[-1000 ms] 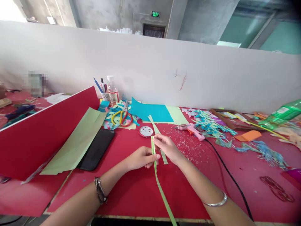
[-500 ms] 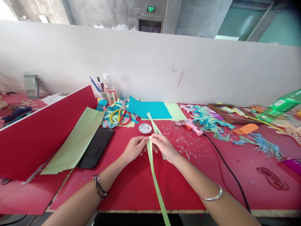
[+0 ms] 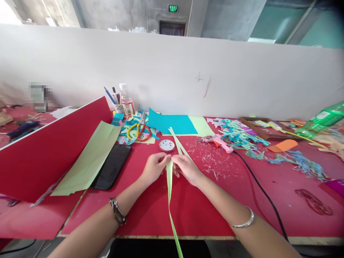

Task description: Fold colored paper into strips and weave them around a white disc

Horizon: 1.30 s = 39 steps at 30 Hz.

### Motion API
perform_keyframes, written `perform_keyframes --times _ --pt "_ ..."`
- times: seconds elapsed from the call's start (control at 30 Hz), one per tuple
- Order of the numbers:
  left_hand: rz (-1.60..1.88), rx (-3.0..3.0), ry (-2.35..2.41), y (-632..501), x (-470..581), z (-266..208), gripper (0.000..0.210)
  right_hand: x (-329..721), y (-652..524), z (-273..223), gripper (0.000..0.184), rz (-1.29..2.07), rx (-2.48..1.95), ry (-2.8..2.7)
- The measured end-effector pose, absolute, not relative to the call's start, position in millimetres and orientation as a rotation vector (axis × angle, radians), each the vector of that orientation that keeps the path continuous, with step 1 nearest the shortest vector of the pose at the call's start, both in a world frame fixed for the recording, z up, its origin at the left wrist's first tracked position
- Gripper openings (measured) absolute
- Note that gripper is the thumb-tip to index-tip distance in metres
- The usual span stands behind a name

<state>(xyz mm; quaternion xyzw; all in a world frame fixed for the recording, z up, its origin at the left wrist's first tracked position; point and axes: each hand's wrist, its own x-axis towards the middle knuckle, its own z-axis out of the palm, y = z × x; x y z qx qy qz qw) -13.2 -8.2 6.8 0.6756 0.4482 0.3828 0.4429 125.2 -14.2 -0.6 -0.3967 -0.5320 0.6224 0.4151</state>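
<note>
In the head view, a light green paper strip (image 3: 169, 179) is held over the near middle of the red tabletop (image 3: 139, 218). Its upper end is pinched between thumb and fingers by both the left hand (image 3: 155, 168) and the right hand (image 3: 188, 170), each grip closed on the paper with the thumb tips nearly meeting. The rest is left hanging past the near table edge, narrowing to a slim edge-on line partway down.

For clean handling, the long edges would best be kept level under both thumbs and any crease pressed from the pinched end downward in short stretches. The hanging length should be kept from twisting, since a slanted fold could easily be set. Light pressure is probably enough for thin paper. Clearance should be kept from the loose pale green strips (image 3: 176, 138) and round dish (image 3: 166, 145) just beyond the hands.
</note>
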Motion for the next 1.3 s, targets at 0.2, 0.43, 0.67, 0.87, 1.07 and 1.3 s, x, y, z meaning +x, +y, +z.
perform_keyframes --times 0.2,0.43,0.67,0.87,1.07,1.3 --pt "0.965 1.639 1.126 -8.2 -12.5 8.6 0.037 123.4 -16.0 1.1 0.029 1.527 -1.018 -1.328" --pt "0.825 1.592 0.939 -14.2 -9.4 13.6 0.043 123.9 -13.5 -0.3 0.029 1.459 -1.022 -1.295" --pt "0.873 1.646 0.95 -16.8 -10.1 13.2 0.044 126.0 -15.7 5.7 0.024 1.44 -0.99 -1.426" --pt "0.995 1.633 1.06 -15.3 -8.4 14.0 0.043 125.7 -16.1 6.2 0.024 1.4 -1.003 -1.388" --pt "0.908 1.613 0.929 -16.9 -7.0 15.1 0.04 125.7 -14.3 6.3 0.023 1.375 -1.044 -1.332" --pt "0.953 1.719 0.955 -16.1 -8.7 10.8 0.044 126.4 -15.4 5.0 0.024 1.378 -1.068 -1.404"
